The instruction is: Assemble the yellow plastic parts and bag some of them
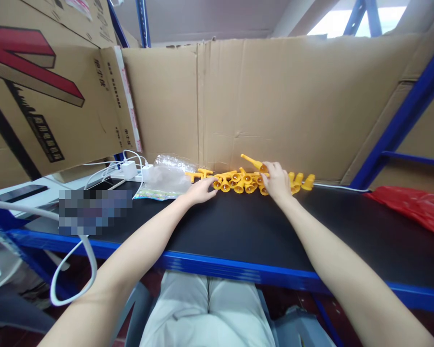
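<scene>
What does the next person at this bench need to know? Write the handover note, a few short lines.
Left hand: open, fingertips on the left end of the row of yellow plastic pieces.
Right hand: on the row's right part, at a yellow piece that sticks up; grip unclear.
The row lies along the cardboard wall at the back of the black bench top.
Clear plastic bag lies left of the row.

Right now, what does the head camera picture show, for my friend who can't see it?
Two bare hands, left hand and right hand, touch a row of yellow plastic pieces on a black table against a cardboard wall. A clear plastic bag lies left.
</scene>
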`<state>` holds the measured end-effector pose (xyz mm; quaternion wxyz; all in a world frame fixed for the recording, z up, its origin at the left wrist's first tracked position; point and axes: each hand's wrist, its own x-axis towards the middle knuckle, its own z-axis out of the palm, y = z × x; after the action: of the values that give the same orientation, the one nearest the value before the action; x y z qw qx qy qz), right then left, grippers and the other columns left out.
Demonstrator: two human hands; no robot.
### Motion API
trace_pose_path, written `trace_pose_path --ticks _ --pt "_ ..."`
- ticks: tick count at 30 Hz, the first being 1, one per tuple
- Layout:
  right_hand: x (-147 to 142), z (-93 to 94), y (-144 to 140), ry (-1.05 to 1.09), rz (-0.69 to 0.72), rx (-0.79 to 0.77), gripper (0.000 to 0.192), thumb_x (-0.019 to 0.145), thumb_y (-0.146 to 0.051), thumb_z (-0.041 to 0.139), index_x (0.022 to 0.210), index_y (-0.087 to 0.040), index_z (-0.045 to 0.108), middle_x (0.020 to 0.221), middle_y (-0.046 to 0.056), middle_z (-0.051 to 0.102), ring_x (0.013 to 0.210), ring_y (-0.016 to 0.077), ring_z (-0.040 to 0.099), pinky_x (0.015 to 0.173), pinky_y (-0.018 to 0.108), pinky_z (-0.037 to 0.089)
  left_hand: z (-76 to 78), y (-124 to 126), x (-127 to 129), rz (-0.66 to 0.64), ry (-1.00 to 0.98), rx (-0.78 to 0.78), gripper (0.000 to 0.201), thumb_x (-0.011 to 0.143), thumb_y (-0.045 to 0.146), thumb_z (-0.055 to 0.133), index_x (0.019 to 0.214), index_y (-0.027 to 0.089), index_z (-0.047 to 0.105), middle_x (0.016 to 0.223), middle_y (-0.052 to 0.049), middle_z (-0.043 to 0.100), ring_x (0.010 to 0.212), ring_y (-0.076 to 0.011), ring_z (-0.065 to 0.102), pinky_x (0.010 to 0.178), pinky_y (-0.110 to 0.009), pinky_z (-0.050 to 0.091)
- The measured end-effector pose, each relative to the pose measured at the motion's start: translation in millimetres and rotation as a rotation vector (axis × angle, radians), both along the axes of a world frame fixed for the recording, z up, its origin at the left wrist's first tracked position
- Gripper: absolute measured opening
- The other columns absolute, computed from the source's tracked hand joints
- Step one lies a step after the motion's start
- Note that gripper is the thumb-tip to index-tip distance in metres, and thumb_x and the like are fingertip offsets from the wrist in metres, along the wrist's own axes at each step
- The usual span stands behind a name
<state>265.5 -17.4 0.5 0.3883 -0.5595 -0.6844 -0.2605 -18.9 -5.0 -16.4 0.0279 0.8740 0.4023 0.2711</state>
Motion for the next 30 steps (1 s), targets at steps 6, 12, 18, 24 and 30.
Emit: trace_pose_path --ticks 6,12,18,24,30 --pt "-8.2 -14.3 5.9 -0.309 -0.219 -0.189 0.032 0.085 -0.017 0.041 0.113 -0.017 0.055 0.099 0.013 0.06 0.088 0.0248 0.052 0.076 0.036 0.032 10.5 -7.0 0.5 0.036 0.132 0.023 0.032 0.081 0.031 0.048 0.106 0.015 0.061 0.104 -0.008 0.065 0.091 -0.0198 0.061 0.081 -0.031 0.048" --pt "-10.6 -19.4 3.4 -0.251 -0.139 -0.215 0.044 0.083 -0.026 0.045 0.125 -0.016 0.048 0.119 0.016 0.056 0.103 0.0297 0.049 0.085 0.045 0.031 55.2 -28.1 -17.8 0.462 0.256 0.009 0.049 0.081 0.043 0.047 0.121 0.015 0.053 0.122 -0.016 0.056 0.112 -0.0327 0.051 0.092 -0.046 0.041" --pt "-10.9 -11.3 0.0 -0.083 -0.076 -0.193 0.046 0.083 -0.027 0.042 0.127 -0.014 0.047 0.125 0.016 0.053 0.107 0.031 0.049 0.087 0.047 0.033 62.2 -41.1 -65.4 0.874 0.064 -0.017 0.081 0.082 0.065 0.024 0.147 0.021 0.003 0.154 -0.006 -0.006 0.137 -0.0407 0.005 0.103 -0.061 0.023" --pt "-6.7 -7.9 -0.2 -0.021 -0.065 -0.206 0.046 0.084 -0.025 0.041 0.127 -0.013 0.047 0.126 0.015 0.053 0.11 0.0308 0.049 0.089 0.047 0.035 23.4 -45.4 -122.5 1.003 0.061 -0.151 0.085 0.077 0.072 0.016 0.146 0.026 -0.006 0.153 -0.002 -0.013 0.137 -0.0411 0.002 0.098 -0.066 0.025" --pt "1.1 -7.9 1.2 0.04 -0.072 -0.184 0.046 0.081 -0.025 0.043 0.125 -0.013 0.049 0.125 0.016 0.053 0.11 0.0309 0.05 0.09 0.048 0.036 4.4 -30.1 -156.5 0.987 0.091 -0.163 0.094 0.077 0.072 0.017 0.146 0.012 -0.004 0.151 -0.012 -0.016 0.137 -0.0409 0.002 0.104 -0.061 0.016"
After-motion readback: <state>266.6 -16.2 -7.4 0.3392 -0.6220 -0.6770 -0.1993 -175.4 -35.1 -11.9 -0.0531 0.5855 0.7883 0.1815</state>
